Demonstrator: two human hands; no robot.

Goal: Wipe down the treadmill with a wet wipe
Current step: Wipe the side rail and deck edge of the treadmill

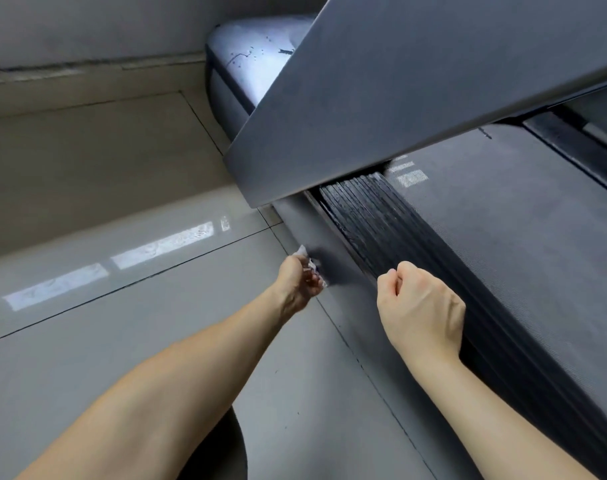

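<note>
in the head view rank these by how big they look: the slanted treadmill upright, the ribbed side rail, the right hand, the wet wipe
1. slanted treadmill upright, though it is nearer the camera
2. ribbed side rail
3. right hand
4. wet wipe, mostly hidden in the left hand, so only scraps show

Wet wipe (304,263) mostly behind hand (300,284)

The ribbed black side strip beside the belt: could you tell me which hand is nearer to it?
Right. The right hand lies fisted over the ribbed strip; the left hand presses the wipe on the grey rail's outer edge.
</note>
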